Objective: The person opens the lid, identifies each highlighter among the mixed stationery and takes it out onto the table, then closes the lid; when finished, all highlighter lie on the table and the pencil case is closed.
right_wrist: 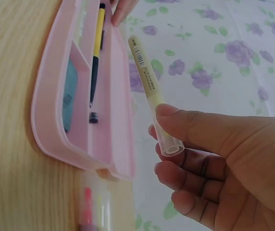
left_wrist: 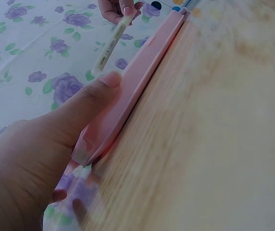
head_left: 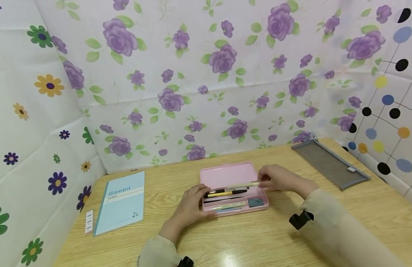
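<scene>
An open pink pencil case (head_left: 227, 173) lies on the table with its lid folded back. My left hand (head_left: 187, 205) grips its left end; in the left wrist view the thumb (left_wrist: 96, 94) presses against the case's front wall (left_wrist: 127, 86). Above the case, my right hand (head_left: 280, 178) pinches a pale yellow pen with a clear end (right_wrist: 147, 72) between thumb and fingers. Inside the case are a yellow-and-black pen (head_left: 226, 193), other slim pens and a blue-green block (head_left: 256, 202) in the right-hand compartment.
A light blue notebook (head_left: 120, 204) lies on the left of the wooden table (head_left: 252, 241), beside a small white strip (head_left: 89, 221). A grey mesh zip pouch (head_left: 329, 163) rests at the back right. Flowered cloth (head_left: 192, 92) hangs behind the table.
</scene>
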The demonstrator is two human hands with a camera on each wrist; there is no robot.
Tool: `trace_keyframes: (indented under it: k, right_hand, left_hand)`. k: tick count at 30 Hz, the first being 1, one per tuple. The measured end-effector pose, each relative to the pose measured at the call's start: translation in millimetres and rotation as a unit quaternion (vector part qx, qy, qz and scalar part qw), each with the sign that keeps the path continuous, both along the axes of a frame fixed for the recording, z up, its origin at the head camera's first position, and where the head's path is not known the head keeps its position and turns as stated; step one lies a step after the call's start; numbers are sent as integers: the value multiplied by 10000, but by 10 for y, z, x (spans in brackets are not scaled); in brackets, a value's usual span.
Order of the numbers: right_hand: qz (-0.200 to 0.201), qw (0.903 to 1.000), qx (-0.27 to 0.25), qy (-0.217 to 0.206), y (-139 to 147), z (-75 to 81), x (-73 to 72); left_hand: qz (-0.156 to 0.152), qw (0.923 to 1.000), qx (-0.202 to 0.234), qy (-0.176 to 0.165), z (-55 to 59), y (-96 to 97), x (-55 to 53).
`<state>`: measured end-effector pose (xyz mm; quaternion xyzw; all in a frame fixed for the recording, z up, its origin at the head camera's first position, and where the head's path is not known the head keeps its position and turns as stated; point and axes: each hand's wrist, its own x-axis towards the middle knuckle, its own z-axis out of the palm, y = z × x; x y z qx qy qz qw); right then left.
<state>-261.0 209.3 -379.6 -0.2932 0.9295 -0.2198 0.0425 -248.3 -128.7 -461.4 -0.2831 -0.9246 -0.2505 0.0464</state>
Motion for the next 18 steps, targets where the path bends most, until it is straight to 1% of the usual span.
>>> trace_keyframes:
  k: [6,9,14,18]
  right_hand:
    - [-136,9995,182,225,152,34,42]
    - [-164,9991,207,327,222,43,54]
    - [-243,9989,154,369,325,64,68]
    - [-408,9983,164,390,425,61,103]
  left_hand:
    - [35,9999,-98,-94,-11,8,3]
    - [9,9999,-113,-68,-12,3,-1]
    - [11,10000,-62,-6,0,-12,6]
    - [-7,10000,-57,5,4,-8,16]
